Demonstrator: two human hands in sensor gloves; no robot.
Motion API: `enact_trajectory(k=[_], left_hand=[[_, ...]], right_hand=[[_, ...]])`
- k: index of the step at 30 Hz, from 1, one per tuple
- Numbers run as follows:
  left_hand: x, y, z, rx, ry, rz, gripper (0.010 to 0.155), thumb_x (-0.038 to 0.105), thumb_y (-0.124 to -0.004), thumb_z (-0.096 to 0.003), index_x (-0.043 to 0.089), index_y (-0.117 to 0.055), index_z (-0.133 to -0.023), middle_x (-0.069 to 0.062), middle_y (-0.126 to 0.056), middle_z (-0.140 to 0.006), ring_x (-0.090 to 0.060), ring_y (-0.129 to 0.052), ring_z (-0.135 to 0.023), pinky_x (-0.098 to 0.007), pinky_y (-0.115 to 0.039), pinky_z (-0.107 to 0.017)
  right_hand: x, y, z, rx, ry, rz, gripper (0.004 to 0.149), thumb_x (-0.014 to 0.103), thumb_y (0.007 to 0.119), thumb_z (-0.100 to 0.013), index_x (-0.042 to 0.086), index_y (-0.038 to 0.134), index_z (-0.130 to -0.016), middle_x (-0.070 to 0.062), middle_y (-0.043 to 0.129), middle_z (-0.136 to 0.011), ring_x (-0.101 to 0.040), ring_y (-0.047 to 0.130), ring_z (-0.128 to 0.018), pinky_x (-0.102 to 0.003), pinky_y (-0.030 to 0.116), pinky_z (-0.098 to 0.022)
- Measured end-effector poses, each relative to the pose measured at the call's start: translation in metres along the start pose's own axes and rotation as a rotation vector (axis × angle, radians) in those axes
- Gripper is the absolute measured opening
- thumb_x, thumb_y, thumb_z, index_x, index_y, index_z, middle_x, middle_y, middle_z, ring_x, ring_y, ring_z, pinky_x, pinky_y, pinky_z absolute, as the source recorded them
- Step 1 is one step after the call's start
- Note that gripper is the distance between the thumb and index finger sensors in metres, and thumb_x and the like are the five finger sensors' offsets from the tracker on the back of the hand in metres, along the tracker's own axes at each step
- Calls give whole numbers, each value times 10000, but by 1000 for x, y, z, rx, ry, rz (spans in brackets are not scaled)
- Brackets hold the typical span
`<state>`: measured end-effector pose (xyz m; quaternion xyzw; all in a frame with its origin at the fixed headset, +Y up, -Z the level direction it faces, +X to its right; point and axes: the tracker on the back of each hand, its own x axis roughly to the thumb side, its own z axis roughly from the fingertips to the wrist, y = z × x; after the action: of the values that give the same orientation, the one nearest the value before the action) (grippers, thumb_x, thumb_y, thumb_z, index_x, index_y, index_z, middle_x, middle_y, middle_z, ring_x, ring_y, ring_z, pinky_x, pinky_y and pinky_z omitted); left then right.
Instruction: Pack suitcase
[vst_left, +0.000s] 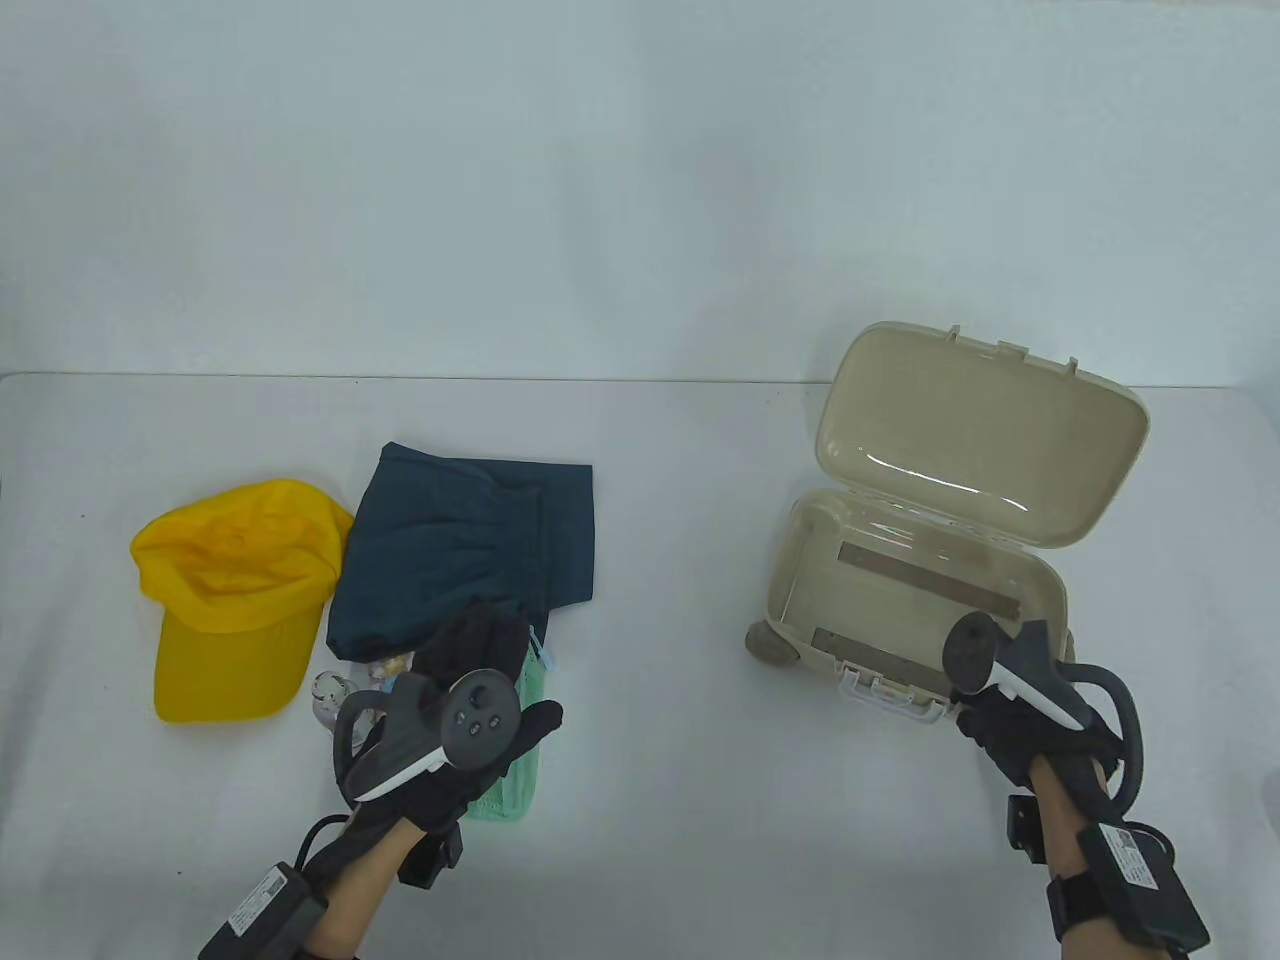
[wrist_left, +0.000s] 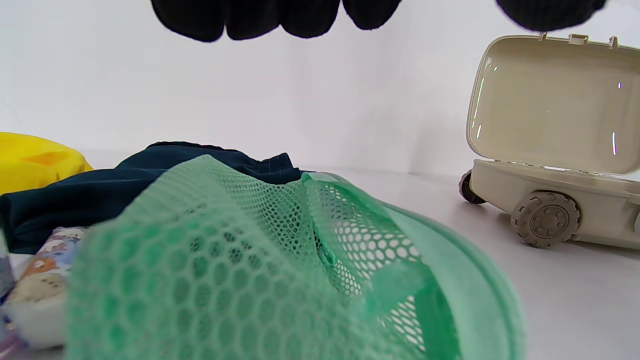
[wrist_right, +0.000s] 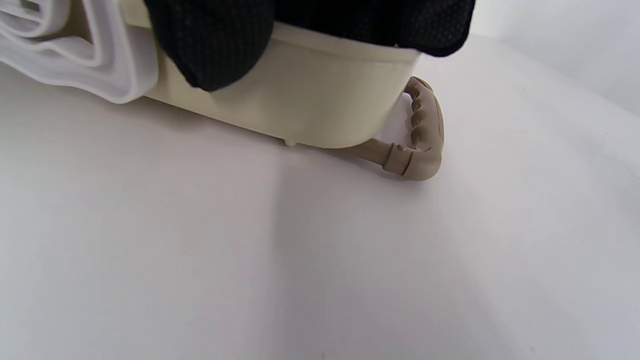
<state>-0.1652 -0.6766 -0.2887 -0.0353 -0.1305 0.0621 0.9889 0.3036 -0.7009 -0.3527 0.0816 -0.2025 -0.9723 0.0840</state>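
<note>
A beige toy suitcase (vst_left: 790, 560) lies open at the right, its lid (vst_left: 980, 430) propped up. My right hand (vst_left: 985, 715) grips its near right corner: the thumb (wrist_right: 215, 45) presses the outer wall (wrist_right: 325, 100) while the fingers lie over the rim. My left hand (vst_left: 480, 650) hovers above a green mesh bag (vst_left: 515, 780), and its relaxed fingers (wrist_left: 250, 17) hang clear of the bag (wrist_left: 280, 260), holding nothing. Beyond the bag lies a folded dark blue garment (vst_left: 470, 540). A yellow cap (vst_left: 235, 600) sits to its left.
A small clear bottle (vst_left: 330, 695) and a patterned packet (vst_left: 390, 668) lie between the cap and the mesh bag. The suitcase has a white latch (vst_left: 890, 695) in front and a tan handle (wrist_right: 425, 135) at its side. Bare table separates the clothes and the suitcase.
</note>
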Motion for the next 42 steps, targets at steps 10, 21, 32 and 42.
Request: enact_trajectory(k=[10,21,32,42], left_hand=[[-7,9,2,33,22,64,850,633,-575,-507,170,-278,-1155,-187,-314,-1222,-473,-392,-1123,-592,-478,-783],[-2,8,-8,17,96,-6,847,618,-619,-508,148,-328,-1150,-177,-438,-1197,-439,-567,-1070,-545,-582,-751],[18,-12,-73,-245,372,-318,749,597,-722,-478,83,-686,-1022,-131,-886,-902,-313,-1008,-650,-388,-869,-472],[-6,-35,-79,-298,494,-109,493,404,-718,-544,86,-794,-913,-34,-994,-719,-199,-1080,-455,-297,-920,-343]], right_hand=[[41,-50,46,-147,-194,-114,648,525,690,-496,271,544,-1074,-12,688,-1102,-302,736,-1005,-558,592,-752],[116,-48,89,-397,-483,-521,836,691,495,-475,221,326,-1146,-76,456,-1220,-431,504,-1111,-608,477,-769],[120,-34,87,-406,-477,-443,837,688,503,-473,211,346,-1143,-80,473,-1213,-429,515,-1107,-609,477,-768],[129,-29,88,-394,-494,-407,838,686,506,-473,210,333,-1142,-79,463,-1214,-432,516,-1105,-609,476,-768]])
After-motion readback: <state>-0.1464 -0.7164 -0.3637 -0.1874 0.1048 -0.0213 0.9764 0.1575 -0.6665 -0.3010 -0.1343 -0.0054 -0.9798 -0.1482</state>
